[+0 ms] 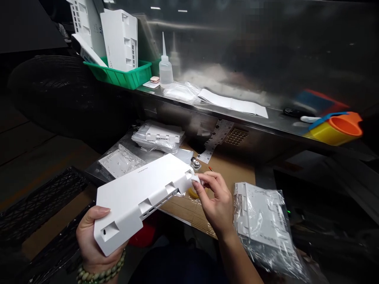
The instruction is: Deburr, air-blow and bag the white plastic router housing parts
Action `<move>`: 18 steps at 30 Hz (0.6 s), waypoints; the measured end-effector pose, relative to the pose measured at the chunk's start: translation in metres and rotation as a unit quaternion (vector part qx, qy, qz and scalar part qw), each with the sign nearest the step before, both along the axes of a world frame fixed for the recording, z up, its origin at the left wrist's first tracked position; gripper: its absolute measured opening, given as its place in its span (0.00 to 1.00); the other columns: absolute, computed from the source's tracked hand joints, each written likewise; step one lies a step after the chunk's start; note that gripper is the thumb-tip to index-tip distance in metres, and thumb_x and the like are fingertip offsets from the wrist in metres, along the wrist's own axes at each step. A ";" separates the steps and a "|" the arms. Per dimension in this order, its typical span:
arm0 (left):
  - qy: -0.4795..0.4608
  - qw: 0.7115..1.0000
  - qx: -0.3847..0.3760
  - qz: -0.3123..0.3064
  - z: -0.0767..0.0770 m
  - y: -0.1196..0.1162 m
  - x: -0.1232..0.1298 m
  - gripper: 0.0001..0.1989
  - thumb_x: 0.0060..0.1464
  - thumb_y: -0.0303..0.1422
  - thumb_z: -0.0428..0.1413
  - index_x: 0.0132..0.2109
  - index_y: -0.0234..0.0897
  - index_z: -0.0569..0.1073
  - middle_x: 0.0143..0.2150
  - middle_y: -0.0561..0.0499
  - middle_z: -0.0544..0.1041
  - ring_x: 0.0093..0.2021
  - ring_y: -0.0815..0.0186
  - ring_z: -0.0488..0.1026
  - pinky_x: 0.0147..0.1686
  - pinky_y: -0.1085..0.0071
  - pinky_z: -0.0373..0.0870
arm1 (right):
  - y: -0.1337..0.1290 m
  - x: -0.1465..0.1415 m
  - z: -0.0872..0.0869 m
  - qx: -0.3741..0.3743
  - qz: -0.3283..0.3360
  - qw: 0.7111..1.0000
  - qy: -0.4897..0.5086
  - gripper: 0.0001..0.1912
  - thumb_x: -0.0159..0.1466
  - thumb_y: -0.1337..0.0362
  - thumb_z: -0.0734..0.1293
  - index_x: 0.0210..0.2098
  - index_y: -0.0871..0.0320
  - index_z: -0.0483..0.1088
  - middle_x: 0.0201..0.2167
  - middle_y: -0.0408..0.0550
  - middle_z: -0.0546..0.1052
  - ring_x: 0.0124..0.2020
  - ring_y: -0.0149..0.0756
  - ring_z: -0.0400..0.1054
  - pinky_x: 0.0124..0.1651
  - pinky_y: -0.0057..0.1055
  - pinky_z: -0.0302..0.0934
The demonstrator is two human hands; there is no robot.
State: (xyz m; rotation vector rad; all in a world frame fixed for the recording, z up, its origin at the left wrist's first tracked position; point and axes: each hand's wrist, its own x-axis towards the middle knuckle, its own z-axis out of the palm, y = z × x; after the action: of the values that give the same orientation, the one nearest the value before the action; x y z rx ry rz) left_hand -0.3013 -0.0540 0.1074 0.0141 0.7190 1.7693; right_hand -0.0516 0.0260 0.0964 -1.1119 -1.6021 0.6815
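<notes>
A white plastic housing (pixel 142 189) with port openings along its lower edge is tilted in front of me. My left hand (pixel 96 236), with a beaded bracelet at the wrist, grips its lower left end, thumb on top. At the housing's right end, my right hand (pixel 214 197) pinches a small white wad (pixel 196 179) between thumb and fingers, at the corner recess. Beyond that corner lie small round metal pieces (pixel 196 162) and a yellow round item (pixel 194 193), partly hidden by the right hand.
Bagged white parts (pixel 262 217) lie at right; more sit on the bench behind (pixel 160 136). The metal shelf (pixel 183 103) holds a green bin (pixel 127 77) of white housings, a nozzle bottle (pixel 166 71), white strips (pixel 232 103) and colored cups (pixel 336 128). A black crate (pixel 44 201) stands left.
</notes>
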 end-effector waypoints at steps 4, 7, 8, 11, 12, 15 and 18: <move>0.058 0.995 -0.062 0.053 0.009 0.002 0.016 0.46 0.37 0.21 0.50 0.68 0.44 0.65 0.40 0.51 0.86 0.31 0.51 0.84 0.46 0.49 0.80 | -0.002 -0.007 0.003 0.023 -0.038 0.998 -0.041 0.09 0.68 0.65 0.68 0.47 0.55 0.76 0.33 0.45 0.73 0.32 0.33 0.67 0.37 0.31 0.66; 0.057 0.994 -0.073 0.062 0.011 0.001 0.022 0.47 0.36 0.21 0.50 0.68 0.45 0.64 0.42 0.52 0.86 0.34 0.52 0.84 0.47 0.52 0.80 | -0.002 -0.008 0.002 0.024 -0.044 0.998 -0.045 0.07 0.68 0.64 0.69 0.45 0.55 0.76 0.32 0.45 0.74 0.32 0.33 0.67 0.36 0.32 0.65; 0.059 0.993 -0.076 0.066 0.011 0.001 0.024 0.47 0.36 0.21 0.50 0.69 0.45 0.63 0.42 0.53 0.86 0.35 0.53 0.84 0.47 0.53 0.80 | -0.002 -0.007 0.002 0.028 -0.042 0.998 -0.047 0.06 0.68 0.64 0.68 0.43 0.55 0.77 0.33 0.45 0.75 0.32 0.33 0.67 0.36 0.32 0.65; 0.062 0.990 -0.094 0.080 0.010 -0.001 0.026 0.47 0.36 0.22 0.50 0.69 0.44 0.63 0.41 0.53 0.86 0.34 0.53 0.84 0.47 0.53 0.80 | -0.003 -0.008 -0.001 0.041 -0.033 0.998 -0.046 0.06 0.69 0.65 0.68 0.42 0.55 0.78 0.36 0.47 0.75 0.34 0.34 0.69 0.37 0.32 0.65; 0.065 0.990 -0.096 0.080 0.010 -0.002 0.026 0.48 0.36 0.22 0.50 0.69 0.44 0.63 0.41 0.53 0.86 0.32 0.53 0.84 0.47 0.53 0.80 | -0.003 -0.009 -0.002 0.042 -0.030 0.998 -0.043 0.06 0.69 0.66 0.68 0.42 0.55 0.78 0.36 0.48 0.75 0.35 0.34 0.69 0.37 0.32 0.66; 0.077 0.991 -0.083 0.072 0.011 -0.003 0.029 0.49 0.34 0.22 0.51 0.68 0.46 0.63 0.42 0.53 0.86 0.29 0.54 0.83 0.46 0.51 0.81 | -0.008 -0.015 -0.005 0.049 -0.017 0.998 -0.036 0.06 0.68 0.67 0.68 0.43 0.55 0.78 0.36 0.48 0.75 0.36 0.35 0.70 0.39 0.33 0.66; 0.086 0.991 -0.074 0.077 0.013 -0.005 0.031 0.48 0.34 0.21 0.52 0.68 0.48 0.64 0.44 0.52 0.86 0.28 0.53 0.83 0.45 0.49 0.81 | -0.015 -0.023 -0.005 0.063 0.013 0.997 -0.037 0.07 0.68 0.68 0.68 0.45 0.55 0.77 0.36 0.49 0.76 0.37 0.36 0.71 0.39 0.34 0.68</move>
State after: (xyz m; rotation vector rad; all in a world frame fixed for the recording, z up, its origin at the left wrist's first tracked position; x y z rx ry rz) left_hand -0.2704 -0.0588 0.1204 0.0125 0.9979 1.8728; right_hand -0.0749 0.0108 0.0911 -1.0358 -1.7016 0.5526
